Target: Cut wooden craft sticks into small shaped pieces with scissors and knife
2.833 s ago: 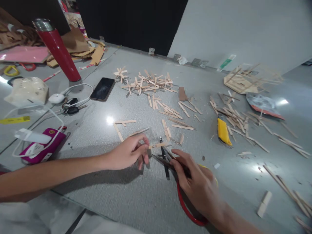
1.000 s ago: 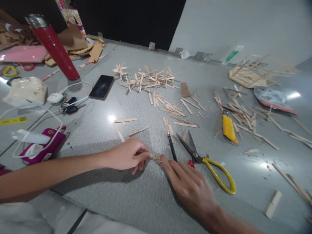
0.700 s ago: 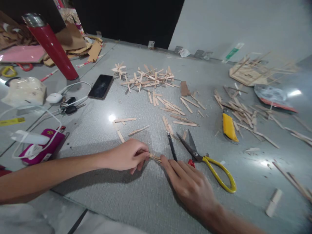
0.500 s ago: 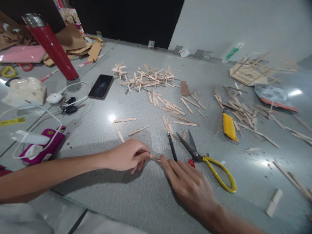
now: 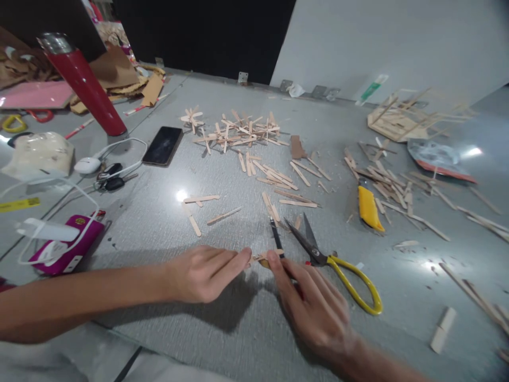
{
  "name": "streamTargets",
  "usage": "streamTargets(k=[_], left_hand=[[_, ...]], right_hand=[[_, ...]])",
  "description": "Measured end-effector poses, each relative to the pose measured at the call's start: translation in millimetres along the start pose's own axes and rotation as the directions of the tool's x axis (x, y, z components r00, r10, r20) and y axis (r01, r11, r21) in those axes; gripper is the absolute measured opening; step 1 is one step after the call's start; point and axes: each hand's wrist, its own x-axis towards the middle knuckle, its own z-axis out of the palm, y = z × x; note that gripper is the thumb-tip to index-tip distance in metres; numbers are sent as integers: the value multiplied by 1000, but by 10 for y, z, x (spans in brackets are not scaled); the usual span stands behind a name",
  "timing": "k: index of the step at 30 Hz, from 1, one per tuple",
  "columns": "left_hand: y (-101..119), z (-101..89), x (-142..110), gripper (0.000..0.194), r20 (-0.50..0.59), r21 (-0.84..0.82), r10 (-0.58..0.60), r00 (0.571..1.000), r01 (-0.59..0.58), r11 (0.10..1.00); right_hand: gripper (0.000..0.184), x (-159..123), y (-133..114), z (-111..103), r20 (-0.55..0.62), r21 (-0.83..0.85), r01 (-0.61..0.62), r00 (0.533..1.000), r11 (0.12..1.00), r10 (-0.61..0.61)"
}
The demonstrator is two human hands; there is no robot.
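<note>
Between my two hands, just above the table's near part, is a short piece of wooden craft stick (image 5: pixel 262 258). My left hand (image 5: pixel 210 273) pinches its left end with fingertips. My right hand (image 5: pixel 312 300) grips the other end between thumb and fingers; its curled lower fingers are partly hidden. Beyond my right hand a black pen-like tool (image 5: pixel 275 234) lies on the table. Scissors (image 5: pixel 318 255) with yellow handles rest open to the right of it. A few loose craft sticks (image 5: pixel 224 215) lie farther up, in front of my left hand.
Piled craft sticks (image 5: pixel 246 130) lie at the back middle, with more (image 5: pixel 392 183) on the right beside a yellow glue bottle (image 5: pixel 369 208). A stick frame (image 5: pixel 392 124) stands at back right. On the left are a phone (image 5: pixel 163 146), red flask (image 5: pixel 85 87) and purple box (image 5: pixel 69 244).
My left hand has turned over, its back and fingers now facing up. The stick piece between my hands shows more of its length, and the view has shifted slightly.
</note>
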Motion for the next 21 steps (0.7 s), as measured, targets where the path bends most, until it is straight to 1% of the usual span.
streamTargets(k=[2,4,6,8,9,10,11,12,13,14,15,16,17,18,19,20,21], left_hand=[[-12,-11,-9,33,-21,99,100,995,-98,990],[-26,-16,-11,31,-20,163,157,987,-151,975],[-34,-19,-8,28,-10,189,186,982,-181,965],[-30,-22,3,28,-17,171,181,983,-175,970],[-23,-25,12,27,-15,134,160,987,-157,979],[-12,-27,25,27,-9,73,110,994,-109,991],[1,-29,41,25,10,-14,28,1000,-27,1000],[14,-32,60,23,54,-119,-79,995,85,989],[27,-34,83,22,126,-228,-203,971,227,947],[35,-37,110,25,222,-323,-321,921,380,867],[39,-41,138,29,336,-390,-407,850,518,761],[36,-45,169,35,432,-416,-464,773,628,658],[27,-49,199,39,517,-423,-496,698,712,561],[14,-54,228,41,585,-414,-511,630,773,480],[-3,-59,254,42,638,-400,-515,572,818,413],[-22,-63,276,41,684,-385,-509,522,851,356],[-40,-65,295,40,723,-372,-495,481,876,308]], right_hand=[[61,3,-2,-10,-26,25,-5,1000,1000,5],[64,9,1,-23,-54,34,14,998,999,-12],[63,6,7,-33,-77,31,42,996,999,-40],[61,-7,14,-33,-83,24,59,995,998,-57],[61,-16,16,-29,-85,22,62,995,998,-60],[61,-23,18,-24,-87,19,61,995,998,-59],[60,-28,18,-19,-88,14,59,994,998,-58],[59,-30,18,-15,-82,8,58,995,998,-57],[55,-28,18,-12,-67,-1,54,996,999,-54],[49,-21,17,-12,-43,-11,50,998,999,-50],[43,-10,16,-13,-7,-24,48,999,999,-49],[38,4,14,-17,27,-36,50,998,998,-49],[37,19,12,-21,60,-46,55,997,997,-53],[38,35,10,-24,86,-55,63,995,996,-58],[40,49,6,-26,108,-60,76,992,995,-69],[42,60,2,-26,127,-62,86,989,994,-78],[45,68,-2,-24,148,-63,91,986,994,-81]])
